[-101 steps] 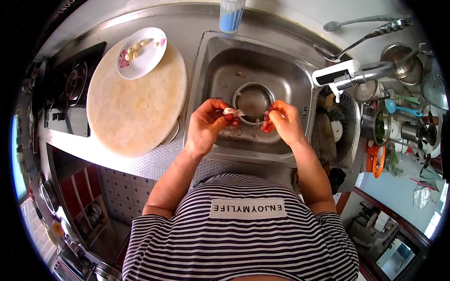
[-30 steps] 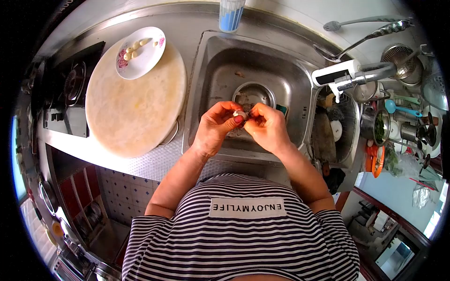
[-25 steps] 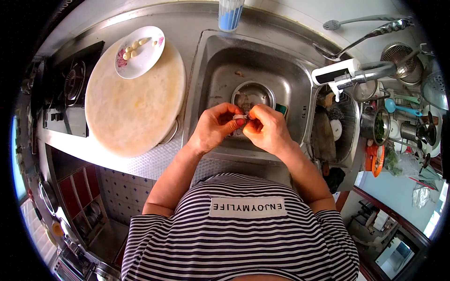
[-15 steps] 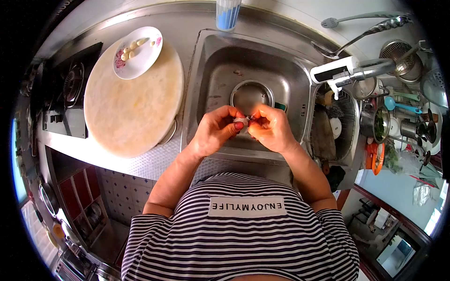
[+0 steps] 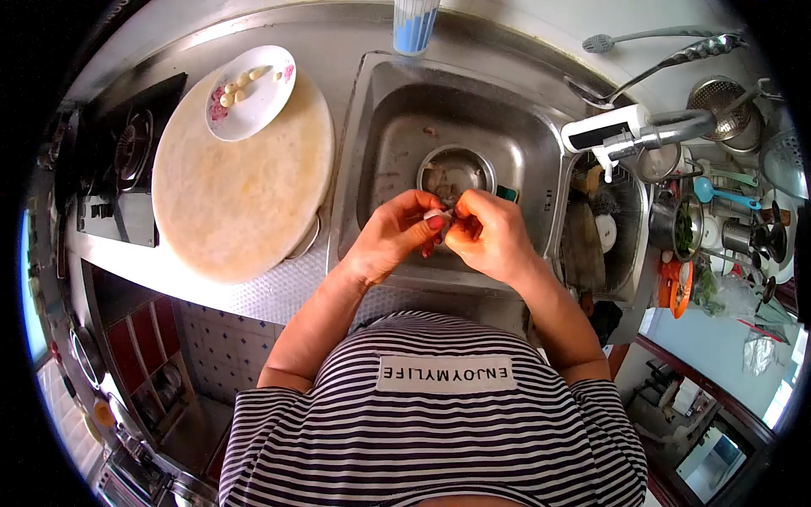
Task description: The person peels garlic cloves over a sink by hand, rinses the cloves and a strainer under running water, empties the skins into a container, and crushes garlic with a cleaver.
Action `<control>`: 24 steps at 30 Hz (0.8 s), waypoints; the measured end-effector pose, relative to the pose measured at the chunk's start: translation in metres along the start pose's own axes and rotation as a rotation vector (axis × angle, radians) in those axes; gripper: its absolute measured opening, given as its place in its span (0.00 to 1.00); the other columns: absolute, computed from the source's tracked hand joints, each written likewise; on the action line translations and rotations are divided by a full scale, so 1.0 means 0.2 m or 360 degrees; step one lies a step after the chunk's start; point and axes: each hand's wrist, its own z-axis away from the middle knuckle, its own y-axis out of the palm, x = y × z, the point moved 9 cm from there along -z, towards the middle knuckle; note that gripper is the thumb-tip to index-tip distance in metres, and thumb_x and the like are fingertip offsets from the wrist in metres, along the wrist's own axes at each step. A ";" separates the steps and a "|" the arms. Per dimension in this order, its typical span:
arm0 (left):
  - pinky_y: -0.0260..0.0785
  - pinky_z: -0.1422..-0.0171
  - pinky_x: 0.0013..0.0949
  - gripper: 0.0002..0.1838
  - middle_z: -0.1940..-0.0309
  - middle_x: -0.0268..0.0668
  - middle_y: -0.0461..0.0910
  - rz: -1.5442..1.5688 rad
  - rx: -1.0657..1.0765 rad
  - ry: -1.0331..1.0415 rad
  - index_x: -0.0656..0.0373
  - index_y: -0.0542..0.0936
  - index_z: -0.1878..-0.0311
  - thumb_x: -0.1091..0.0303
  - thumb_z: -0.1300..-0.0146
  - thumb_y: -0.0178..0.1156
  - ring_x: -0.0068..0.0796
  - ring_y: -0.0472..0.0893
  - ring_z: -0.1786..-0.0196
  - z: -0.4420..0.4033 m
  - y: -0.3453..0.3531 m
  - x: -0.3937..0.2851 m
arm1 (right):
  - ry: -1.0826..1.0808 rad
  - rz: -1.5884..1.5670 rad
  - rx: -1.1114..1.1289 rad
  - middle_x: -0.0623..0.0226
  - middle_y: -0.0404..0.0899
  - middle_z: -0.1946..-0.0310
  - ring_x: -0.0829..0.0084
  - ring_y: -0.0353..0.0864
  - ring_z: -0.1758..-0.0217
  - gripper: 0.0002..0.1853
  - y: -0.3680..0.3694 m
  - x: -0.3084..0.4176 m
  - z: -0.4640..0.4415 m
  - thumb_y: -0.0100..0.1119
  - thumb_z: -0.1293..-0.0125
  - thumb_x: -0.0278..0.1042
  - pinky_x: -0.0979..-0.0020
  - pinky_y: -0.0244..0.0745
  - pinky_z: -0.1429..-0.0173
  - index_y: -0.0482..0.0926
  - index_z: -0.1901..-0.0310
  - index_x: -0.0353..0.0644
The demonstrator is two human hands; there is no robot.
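Over the sink, my left hand (image 5: 394, 234) pinches a small pale garlic clove (image 5: 437, 214) between thumb and fingers. My right hand (image 5: 494, 235) is closed at the clove's other side, its fingertips pressed against it and partly hidden. Below the fingertips sits a round metal bowl (image 5: 488, 166) in the sink (image 5: 389, 118), with pale scraps like peel in it. Several peeled cloves (image 5: 239, 95) lie on a white plate (image 5: 262, 110) with pink flowers, which rests on a round cutting board (image 5: 241, 203) to the left.
A gas stove (image 5: 127, 160) is at the far left. Behind the sink stands a blue-and-white cup (image 5: 414, 29). The faucet (image 5: 659, 135) reaches in from the right, above a smaller basin with a rack (image 5: 625, 245). Pots and utensils crowd the right side.
My right hand has turned slightly, its fingers curling further inward at the clove. Both hands stay close together over the sink. Scraps in the bowl show more clearly now.
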 end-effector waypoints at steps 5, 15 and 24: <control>0.67 0.61 0.27 0.10 0.66 0.35 0.76 -0.0774 0.0027 0.0018 0.63 0.72 0.54 0.67 0.34 0.55 0.24 0.74 0.65 -0.01 0.00 -0.01 | -0.0279 0.0131 0.0032 0.58 0.69 0.79 0.57 0.73 0.77 0.11 0.01 0.06 0.00 0.61 0.55 0.24 0.63 0.68 0.75 0.66 0.76 0.37; 0.68 0.55 0.34 0.09 0.64 0.46 0.77 -0.1239 0.0084 0.0415 0.67 0.71 0.54 0.74 0.34 0.50 0.35 0.76 0.61 0.02 0.08 -0.12 | -0.0134 0.0254 -0.0037 0.58 0.70 0.80 0.55 0.74 0.78 0.11 0.00 -0.01 0.02 0.61 0.56 0.25 0.61 0.69 0.75 0.66 0.76 0.38; 0.69 0.55 0.35 0.10 0.64 0.49 0.78 -0.1170 0.0169 0.0351 0.68 0.71 0.53 0.78 0.37 0.51 0.40 0.79 0.61 0.02 0.10 -0.13 | -0.0109 0.0390 -0.0076 0.58 0.72 0.79 0.54 0.76 0.77 0.10 -0.03 -0.04 0.03 0.62 0.55 0.26 0.60 0.71 0.74 0.68 0.74 0.38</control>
